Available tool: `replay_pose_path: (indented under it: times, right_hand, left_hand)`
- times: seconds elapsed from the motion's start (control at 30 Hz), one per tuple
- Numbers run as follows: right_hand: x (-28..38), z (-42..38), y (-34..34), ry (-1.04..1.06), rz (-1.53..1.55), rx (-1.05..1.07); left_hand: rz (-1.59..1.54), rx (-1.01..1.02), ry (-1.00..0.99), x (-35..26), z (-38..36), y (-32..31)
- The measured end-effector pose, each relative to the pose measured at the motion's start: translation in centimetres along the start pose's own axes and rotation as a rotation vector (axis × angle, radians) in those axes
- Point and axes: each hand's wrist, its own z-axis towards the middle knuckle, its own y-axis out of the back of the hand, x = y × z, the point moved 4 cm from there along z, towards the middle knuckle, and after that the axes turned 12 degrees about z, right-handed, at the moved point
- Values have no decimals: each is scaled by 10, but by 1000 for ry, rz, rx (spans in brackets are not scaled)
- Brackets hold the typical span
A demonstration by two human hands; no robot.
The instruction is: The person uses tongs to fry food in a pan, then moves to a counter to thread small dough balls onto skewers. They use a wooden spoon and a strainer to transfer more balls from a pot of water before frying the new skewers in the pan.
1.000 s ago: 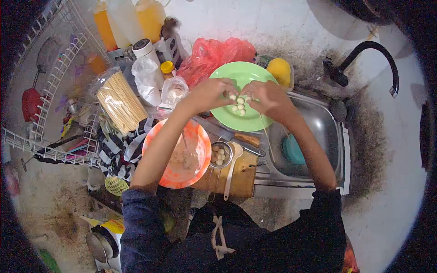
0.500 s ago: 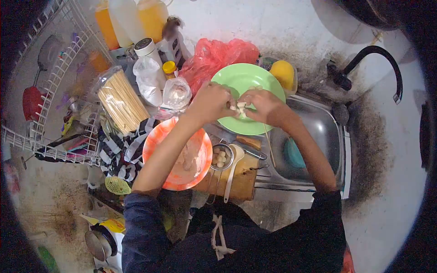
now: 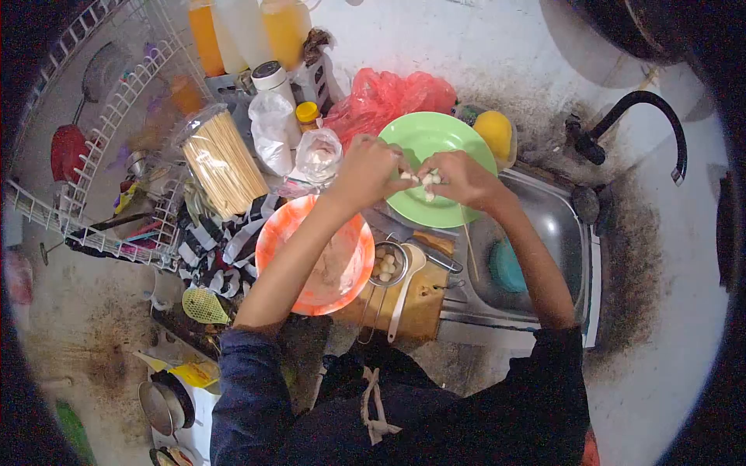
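Observation:
My left hand [image 3: 378, 169] is closed over the left part of the green plate [image 3: 423, 130], its fingertips pinching a small pale piece of food [image 3: 409, 177]. Close beside it, my right hand [image 3: 464, 180] pinches more small white food pieces [image 3: 430, 179] over the plate's middle. A thin wooden skewer [image 3: 471, 247] runs down from beneath my right hand, past the plate's rim toward the sink edge; its upper end is hidden. Below my left forearm stands an orange-and-white bowl [image 3: 359, 268] with a pale pinkish mixture in it.
A strainer [image 3: 388, 262] with several round balls and a white ladle [image 3: 406, 291] lie on a wooden board [image 3: 423, 311]. The steel sink [image 3: 544, 225] with its black faucet [image 3: 645, 97] is right. Packed skewers [image 3: 224, 163], red plastic bags [image 3: 396, 101] and a dish rack [image 3: 101, 140] stand left and behind.
The whole view has shifted slightly, so things sit further right. My fingertips have drawn a little apart, and the pale food now shows as separate bits at each hand.

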Motion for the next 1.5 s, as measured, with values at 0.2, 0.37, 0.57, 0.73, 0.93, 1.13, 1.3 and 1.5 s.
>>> replay_pose_path:
  times: [0.2,0.37,0.57,0.73,0.93,1.13,1.3,1.5]
  right_hand:
    - [-3,9,5,-75,44,13]
    - [38,23,20,-129,510,-2]
    - [163,40,-49,21,793,340]
    - [247,39,-128,257,511,501]
    - [360,12,-226,652,104,432]
    - [471,5,-338,702,471,606]
    - [530,42,-470,355,828,870]
    - [568,54,-618,558,612,953]
  left_hand:
    - [-504,166,409,15,-20,38]
    - [-1278,-222,584,11,-57,39]
    - [-2407,-594,389,-1,-125,32]
    - [-2340,-1128,869,-28,-212,101]
    - [-2132,-1477,802,-43,-360,141]
    - [-1666,-1773,976,-75,-514,203]
    - [-1145,-2226,1194,-128,-648,237]
    - [-924,-2332,1099,-183,-749,260]
